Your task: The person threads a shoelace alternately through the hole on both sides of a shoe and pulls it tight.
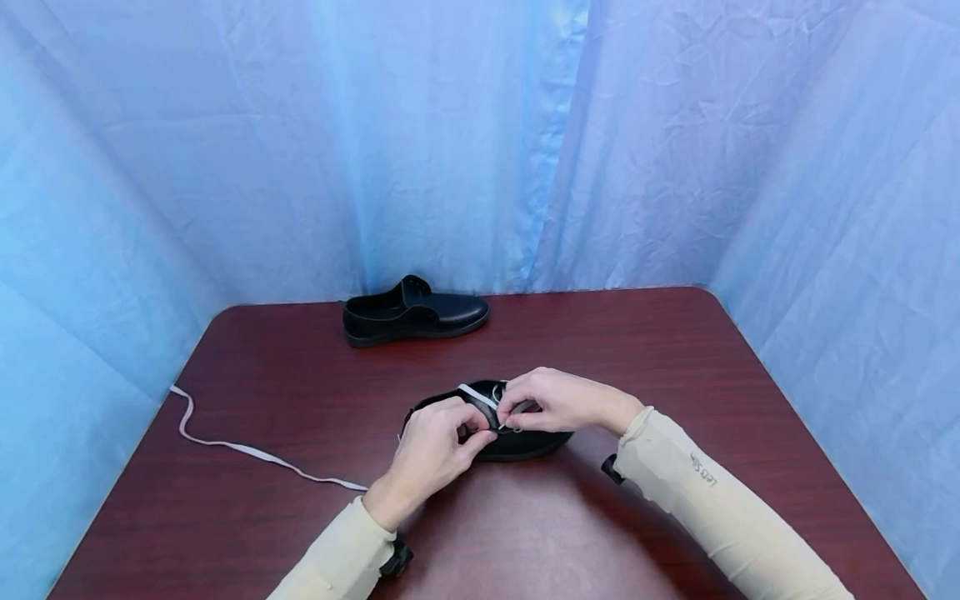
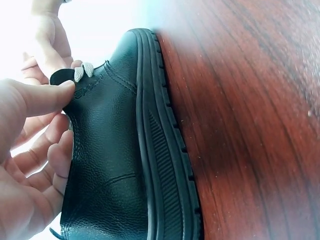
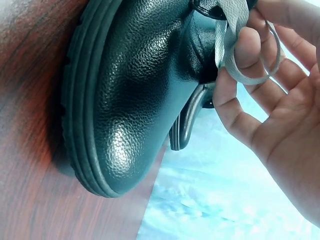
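Note:
A black leather shoe stands on the table, its toe to the right. My left hand pinches the edge of its near eyelet flap, thumb outside and fingers inside the opening. At the lacing, my right hand holds a pale flat shoelace between its fingers, and a loop of it hangs around a fingertip. Short lengths of lace show through the eyelets in the left wrist view. A long lace end trails leftward from under my left wrist. The tips of my right fingers are partly hidden behind the flap.
A second black shoe, with no lace in its eyelets, stands near the back edge of the reddish-brown table. Blue curtains surround the back and both sides. The long lace reaches the table's left edge.

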`<action>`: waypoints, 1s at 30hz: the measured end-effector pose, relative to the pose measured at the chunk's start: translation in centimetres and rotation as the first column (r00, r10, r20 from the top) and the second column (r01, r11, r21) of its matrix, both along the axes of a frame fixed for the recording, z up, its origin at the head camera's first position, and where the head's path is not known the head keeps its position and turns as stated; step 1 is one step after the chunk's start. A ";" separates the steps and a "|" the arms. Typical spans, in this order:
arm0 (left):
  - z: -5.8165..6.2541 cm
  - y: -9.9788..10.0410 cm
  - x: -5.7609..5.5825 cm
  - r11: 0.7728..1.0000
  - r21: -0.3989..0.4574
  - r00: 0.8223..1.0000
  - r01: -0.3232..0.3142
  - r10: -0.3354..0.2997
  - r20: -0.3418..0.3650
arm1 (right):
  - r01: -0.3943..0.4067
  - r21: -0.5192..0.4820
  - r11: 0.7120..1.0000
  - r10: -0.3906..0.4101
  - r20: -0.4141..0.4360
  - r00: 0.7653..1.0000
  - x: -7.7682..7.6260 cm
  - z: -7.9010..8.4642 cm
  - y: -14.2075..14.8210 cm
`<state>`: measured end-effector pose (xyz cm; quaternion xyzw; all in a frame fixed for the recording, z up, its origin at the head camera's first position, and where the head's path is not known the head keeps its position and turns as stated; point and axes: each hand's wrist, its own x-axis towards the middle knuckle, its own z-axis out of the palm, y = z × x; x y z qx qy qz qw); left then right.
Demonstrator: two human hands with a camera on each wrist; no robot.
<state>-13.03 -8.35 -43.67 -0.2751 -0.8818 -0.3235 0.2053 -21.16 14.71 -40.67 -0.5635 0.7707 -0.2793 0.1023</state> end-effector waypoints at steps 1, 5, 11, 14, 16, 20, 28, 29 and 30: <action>0.0 0.0 0.0 1.000 0.000 1.000 -0.001 0.001 0.000 | -0.005 0.001 1.000 0.005 -0.005 1.000 0.0 0.0 0.0; -0.2 -0.1 -0.1 1.000 -0.010 1.000 -0.004 0.003 -0.001 | -0.007 0.002 1.000 0.007 -0.014 1.000 0.2 0.1 0.0; 0.2 -0.2 -0.3 0.999 -0.035 1.000 0.003 -0.002 0.011 | 0.056 0.020 0.998 -0.056 -0.016 0.998 0.1 0.0 -0.3; 0.2 -0.1 -0.3 0.999 -0.054 1.000 0.006 -0.005 0.019 | 0.061 0.032 0.998 -0.060 -0.028 0.998 0.0 0.1 -0.5; 0.3 0.0 -0.3 0.998 -0.064 1.000 0.008 -0.007 0.021 | 0.052 0.036 0.998 -0.050 -0.042 0.998 0.0 0.2 -0.6; 0.2 0.1 -0.3 0.998 -0.068 1.000 0.010 -0.010 0.012 | 0.035 0.049 0.998 -0.031 -0.067 0.997 -0.1 0.2 -0.6; -0.1 0.4 -0.5 0.998 -0.060 1.000 -0.009 0.009 0.000 | 0.033 0.048 0.998 -0.030 -0.055 0.998 -0.2 -0.2 -0.3; -0.1 0.4 -0.5 0.998 -0.057 1.000 -0.010 0.010 -0.001 | 0.033 0.047 0.998 -0.031 -0.049 0.998 -0.3 -0.2 -0.3; -0.2 0.4 -0.5 0.998 -0.054 1.000 -0.010 0.010 -0.001 | 0.032 0.046 0.998 -0.030 -0.042 0.999 -0.3 -0.2 -0.3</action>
